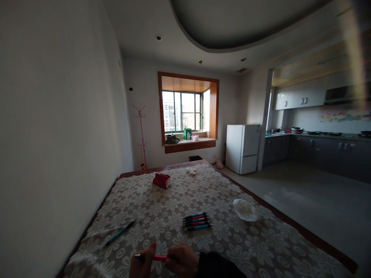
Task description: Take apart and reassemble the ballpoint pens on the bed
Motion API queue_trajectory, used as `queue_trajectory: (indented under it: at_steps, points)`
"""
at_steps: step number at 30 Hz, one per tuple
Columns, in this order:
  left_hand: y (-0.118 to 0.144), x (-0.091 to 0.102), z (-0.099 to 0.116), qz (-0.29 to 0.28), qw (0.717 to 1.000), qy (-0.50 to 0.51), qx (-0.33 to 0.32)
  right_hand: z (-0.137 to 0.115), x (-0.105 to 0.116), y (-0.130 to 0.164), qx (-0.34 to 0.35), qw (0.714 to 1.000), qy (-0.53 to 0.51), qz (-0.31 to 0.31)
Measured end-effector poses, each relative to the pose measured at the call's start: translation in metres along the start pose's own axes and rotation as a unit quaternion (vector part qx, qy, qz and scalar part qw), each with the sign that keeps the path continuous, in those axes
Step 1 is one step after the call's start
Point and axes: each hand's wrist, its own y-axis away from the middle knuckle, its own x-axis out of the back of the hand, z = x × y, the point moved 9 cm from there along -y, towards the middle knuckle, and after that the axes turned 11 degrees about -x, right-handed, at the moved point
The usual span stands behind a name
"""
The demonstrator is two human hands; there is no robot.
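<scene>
A red pen (160, 258) with a dark end lies level between my two hands, just above the tablecloth at the bottom of the view. My left hand (143, 262) is closed round its left part, the thumb raised along it. Fingers of my right hand (182, 258) wrap the other end, which they hide. Beyond the right hand, several blue and red pens (197, 221) lie side by side in a stack-like row. One blue pen (120, 233) rests alone at an angle, to the left of my left hand.
The table (272, 210) has a flower-patterned cloth (145, 208). On it are a red packet (161, 180), a crumpled white tissue (245, 210) and a small white scrap (191, 172). A wall (72, 135) borders the left side. A white fridge (242, 148) stands beyond, right.
</scene>
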Motion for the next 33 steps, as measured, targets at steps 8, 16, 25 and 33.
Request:
queue_trajectory:
  at_steps: [8,16,25,33]
  points:
    - [-0.004,-0.012,-0.001,-0.057,0.998,0.027,0.009,0.001,0.019,-0.003,-0.033,0.995,-0.015,0.091]
    - [-0.005,-0.007,-0.011,-0.035,0.999,0.031,0.022,-0.006,0.013,0.002,-0.003,0.997,-0.056,0.044]
    - [0.005,-0.037,-0.001,-0.172,0.981,-0.043,-0.075,-0.014,0.028,0.004,-0.016,0.995,-0.051,0.080]
    - [0.004,-0.035,0.001,-0.194,0.905,-0.334,-0.178,0.024,0.065,-0.008,-0.073,0.982,0.134,0.114]
